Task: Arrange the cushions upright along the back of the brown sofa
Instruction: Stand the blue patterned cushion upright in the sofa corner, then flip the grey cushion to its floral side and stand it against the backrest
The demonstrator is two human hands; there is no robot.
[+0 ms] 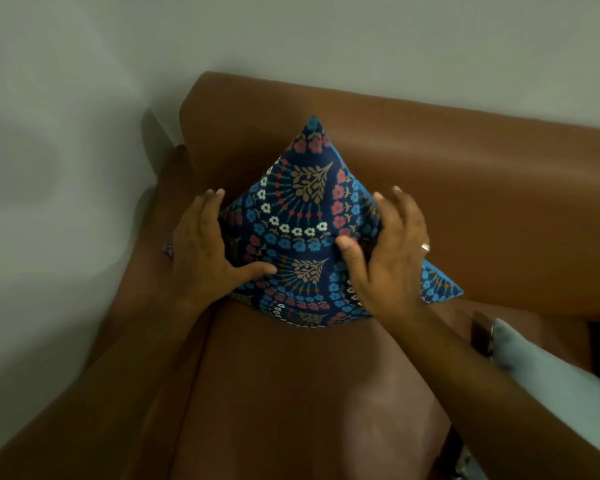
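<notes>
A dark blue cushion [302, 216] with red, blue and white flowers stands on one corner against the backrest of the brown sofa [465, 174], its top corner pointing up. My left hand [205, 251] presses flat on its left edge, thumb on the front face. My right hand [388, 258], wearing a ring, grips its right side, fingers spread and thumb on the front. The cushion's lower part rests on the seat [291, 393].
A pale grey-blue cushion [548, 372] lies on the seat at the right edge, with a dark object partly hidden behind it. The sofa's left armrest [153, 258] runs along a grey-white wall [49, 168].
</notes>
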